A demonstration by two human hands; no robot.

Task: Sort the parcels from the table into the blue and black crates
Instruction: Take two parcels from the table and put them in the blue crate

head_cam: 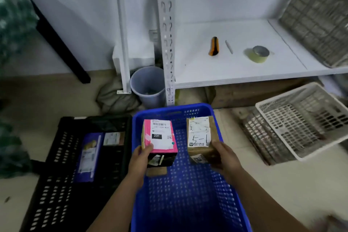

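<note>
My left hand (140, 158) grips a pink parcel (160, 137) with a white label reading 231. My right hand (226, 158) grips a brown cardboard parcel (200, 133) with a label marked 5-1. Both parcels hang over the far half of the blue crate (188, 194), which stands on the floor in front of me. A small brown piece (156, 171) lies on the blue crate's floor under the pink parcel. To the left stands the black crate (56, 175), holding a purple flat parcel (88, 156) and a small labelled parcel (114, 138).
A white shelf (235, 62) behind the crates carries an orange-black tool (214, 46), a pen (229, 47) and a tape roll (258, 53). A grey bin (148, 86) stands at the shelf post. White baskets (301, 118) sit on the floor at right, another (318, 15) on the shelf.
</note>
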